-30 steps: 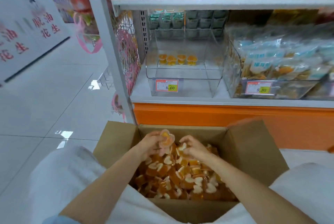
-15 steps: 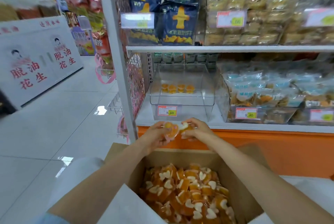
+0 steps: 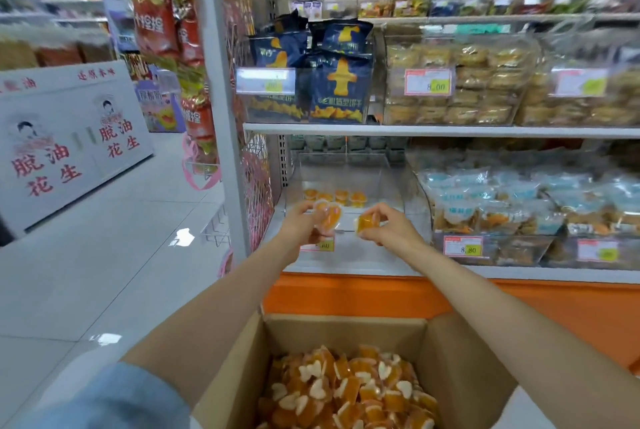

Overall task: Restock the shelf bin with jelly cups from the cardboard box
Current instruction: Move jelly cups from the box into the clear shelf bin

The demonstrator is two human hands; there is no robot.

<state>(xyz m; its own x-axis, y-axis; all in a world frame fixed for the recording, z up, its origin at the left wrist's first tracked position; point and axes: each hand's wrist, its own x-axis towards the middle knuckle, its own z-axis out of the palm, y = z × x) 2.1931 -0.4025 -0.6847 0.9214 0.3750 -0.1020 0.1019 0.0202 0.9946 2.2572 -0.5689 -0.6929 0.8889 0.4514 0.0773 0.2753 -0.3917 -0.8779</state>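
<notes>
Here, right hand pinches a glossy jelly cup.

A shop aisle: white shelves of bagged snacks, each row with price tags

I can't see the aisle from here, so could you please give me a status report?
Left hand holds cups; right hand pinches one cup. Both at the bin front. Nothing in the way.
</notes>
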